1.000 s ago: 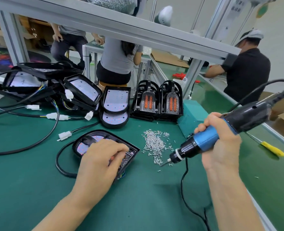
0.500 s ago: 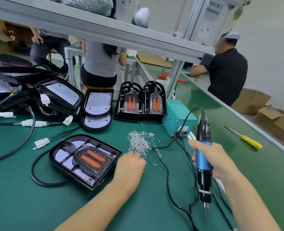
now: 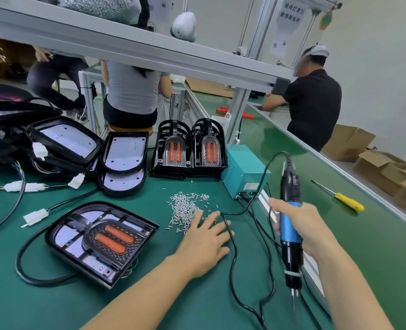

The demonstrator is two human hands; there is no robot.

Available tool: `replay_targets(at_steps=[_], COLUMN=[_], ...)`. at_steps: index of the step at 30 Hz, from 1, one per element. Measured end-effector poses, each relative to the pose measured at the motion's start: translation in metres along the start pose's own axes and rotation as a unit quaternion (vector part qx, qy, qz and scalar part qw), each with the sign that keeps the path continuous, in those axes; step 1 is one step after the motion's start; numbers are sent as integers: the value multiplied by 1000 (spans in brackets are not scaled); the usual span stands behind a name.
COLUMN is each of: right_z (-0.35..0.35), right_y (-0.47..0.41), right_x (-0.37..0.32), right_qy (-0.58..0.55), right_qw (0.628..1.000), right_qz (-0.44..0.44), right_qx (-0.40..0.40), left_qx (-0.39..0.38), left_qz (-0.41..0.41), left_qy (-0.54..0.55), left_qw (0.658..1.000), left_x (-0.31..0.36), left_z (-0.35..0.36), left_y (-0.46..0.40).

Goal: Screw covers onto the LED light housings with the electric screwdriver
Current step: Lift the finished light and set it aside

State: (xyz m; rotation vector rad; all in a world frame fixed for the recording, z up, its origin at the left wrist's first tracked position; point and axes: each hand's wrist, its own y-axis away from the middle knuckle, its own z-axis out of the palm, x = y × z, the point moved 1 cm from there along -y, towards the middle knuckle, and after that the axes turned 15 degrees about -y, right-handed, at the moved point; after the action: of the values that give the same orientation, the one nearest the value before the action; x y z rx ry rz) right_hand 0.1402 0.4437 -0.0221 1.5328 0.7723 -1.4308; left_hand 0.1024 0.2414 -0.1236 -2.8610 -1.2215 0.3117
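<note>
The light housing (image 3: 99, 241) lies flat on the green table (image 3: 30, 301) at front left, a black rounded-square shell with a black grille cover (image 3: 109, 239) seated on its white board and two orange lenses showing through. Behind it stand two stacks of spare covers (image 3: 190, 148) side by side, two open housings (image 3: 123, 160) overlapping and a heap of more at far left, with a loose pile of small screws (image 3: 185, 208) between. The left hand (image 3: 204, 241) lies spread, fingers straight, at the pile's near edge, while the right hand (image 3: 309, 227) grips the blue-and-black electric screwdriver (image 3: 290, 232) upright, bit down, beside the teal power box (image 3: 242, 170).
</note>
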Motion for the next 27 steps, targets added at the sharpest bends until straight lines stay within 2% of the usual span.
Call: replay_targets(at_steps=[2, 4, 9, 13, 15, 17, 20, 24, 27], right_z=[6, 13, 33, 50, 56, 58, 59, 60, 65], right_y=[-2, -5, -16, -24, -29, -33, -37, -42, -43], right_x=[5, 13, 30, 42, 47, 50, 51, 53, 55], right_qy=[42, 87, 205, 296, 353, 396, 424, 430, 458], right_qw=[999, 995, 977, 954, 935, 918, 905, 902, 888], right_qz=[20, 39, 52, 29, 5, -16, -27, -36, -41], right_qx=[-16, -25, -30, -34, -24, -8, -4, 10, 6], left_qx=[-30, -41, -54, -60, -27, 6, 2, -28, -41], left_qz=[15, -3, -143, -189, -180, -120, -44, -68, -114], left_qy=[-2, -9, -58, -90, -78, -61, -46, -22, -70], left_qw=[999, 999, 987, 976, 980, 991, 998, 997, 990], left_x=[0, -8, -45, -56, -49, -35, -17, -16, -30], left_z=[5, 7, 11, 5, 2, 1, 2, 2, 2], left_y=[-10, -18, -24, -23, -22, -22, -26, -45, -54])
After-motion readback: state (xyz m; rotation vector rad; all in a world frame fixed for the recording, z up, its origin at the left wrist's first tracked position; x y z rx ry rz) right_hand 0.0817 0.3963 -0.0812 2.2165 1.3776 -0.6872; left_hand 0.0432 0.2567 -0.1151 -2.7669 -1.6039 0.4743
